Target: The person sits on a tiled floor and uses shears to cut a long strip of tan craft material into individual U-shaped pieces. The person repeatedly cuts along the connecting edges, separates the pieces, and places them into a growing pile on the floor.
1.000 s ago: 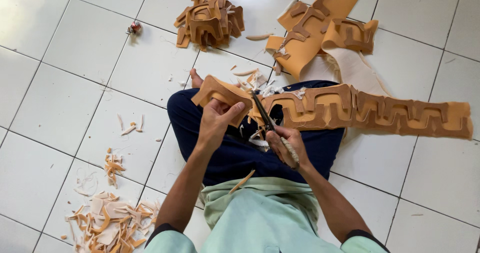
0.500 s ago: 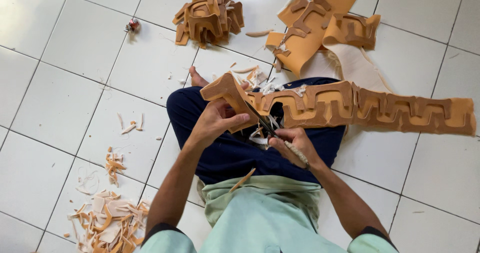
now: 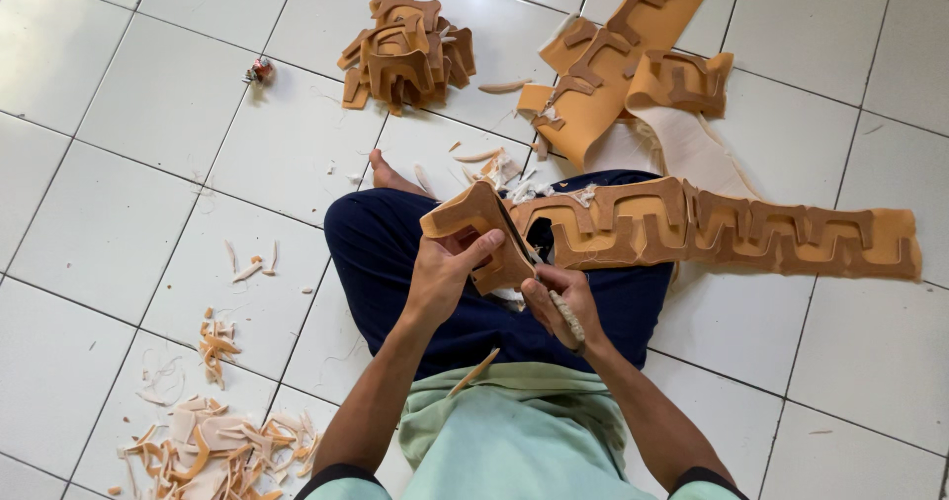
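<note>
Behind the left hand (image 3: 440, 278), fingers around the foam strip (image 3: 692, 228); knife blade (image 3: 514, 231) barely visible.

Both forearms are stretched forward from the body over the lap. The left hand (image 3: 440, 278) is raised, its fingers (image 3: 473, 253) curled in a grip with the thumb on top. The right hand (image 3: 561, 304) is closed in a fist, wrist bent slightly inward.
</note>
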The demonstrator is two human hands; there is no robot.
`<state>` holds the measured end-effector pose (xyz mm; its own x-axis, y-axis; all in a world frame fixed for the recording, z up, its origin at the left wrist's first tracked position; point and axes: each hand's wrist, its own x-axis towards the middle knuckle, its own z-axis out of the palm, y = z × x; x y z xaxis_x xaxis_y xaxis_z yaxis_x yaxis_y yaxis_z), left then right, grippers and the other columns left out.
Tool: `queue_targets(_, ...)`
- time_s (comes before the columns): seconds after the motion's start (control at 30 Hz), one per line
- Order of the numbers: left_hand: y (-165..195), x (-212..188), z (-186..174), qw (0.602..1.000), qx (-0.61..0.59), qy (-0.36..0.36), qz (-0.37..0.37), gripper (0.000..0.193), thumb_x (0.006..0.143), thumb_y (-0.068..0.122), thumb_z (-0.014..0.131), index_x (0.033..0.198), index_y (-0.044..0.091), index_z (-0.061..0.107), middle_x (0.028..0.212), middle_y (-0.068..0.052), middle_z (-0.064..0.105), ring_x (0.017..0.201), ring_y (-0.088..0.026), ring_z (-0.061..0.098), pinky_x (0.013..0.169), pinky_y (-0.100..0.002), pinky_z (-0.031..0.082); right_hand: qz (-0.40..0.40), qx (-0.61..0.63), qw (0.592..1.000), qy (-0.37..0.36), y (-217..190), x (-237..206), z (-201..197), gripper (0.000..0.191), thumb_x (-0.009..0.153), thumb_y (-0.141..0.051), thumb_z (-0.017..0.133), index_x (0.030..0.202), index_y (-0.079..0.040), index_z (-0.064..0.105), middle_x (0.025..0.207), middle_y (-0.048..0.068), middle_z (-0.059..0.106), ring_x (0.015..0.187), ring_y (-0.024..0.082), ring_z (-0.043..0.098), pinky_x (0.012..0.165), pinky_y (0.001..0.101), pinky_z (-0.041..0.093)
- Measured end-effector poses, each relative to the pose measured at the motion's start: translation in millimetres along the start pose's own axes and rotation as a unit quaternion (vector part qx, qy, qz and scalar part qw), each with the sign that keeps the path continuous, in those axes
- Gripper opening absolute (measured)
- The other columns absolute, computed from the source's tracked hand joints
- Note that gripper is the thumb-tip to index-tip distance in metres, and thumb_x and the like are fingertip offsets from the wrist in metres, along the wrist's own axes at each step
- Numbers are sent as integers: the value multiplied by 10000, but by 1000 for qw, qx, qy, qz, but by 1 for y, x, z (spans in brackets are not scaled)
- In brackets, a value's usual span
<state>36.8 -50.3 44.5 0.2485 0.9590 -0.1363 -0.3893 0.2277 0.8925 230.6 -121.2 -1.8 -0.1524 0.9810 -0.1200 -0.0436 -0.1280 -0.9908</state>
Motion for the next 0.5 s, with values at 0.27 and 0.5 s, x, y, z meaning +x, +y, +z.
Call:
queue_targets(0.27,-5,21,-11,977,-187,57,-79,342,971,66,664,1286,-57,611,1122,-130,722,983,-183,738,824,-306,638,5,-52,999,-8,-5,-3,-2,456,1000,-479,610,941,-34,689,530,-51,485,417,31,453,389,205,363)
queue_targets(0.5,-18,9,4,972,-218,50,-74,366,971,63,669,1317,-34,599,1149,-108,704,997,-153,718,798,-270,643,25,-7,1000,6,-5,6,3,460,1012,-463,588,1040,-19,705,534,-42,495,422,35,436,402,207,360)
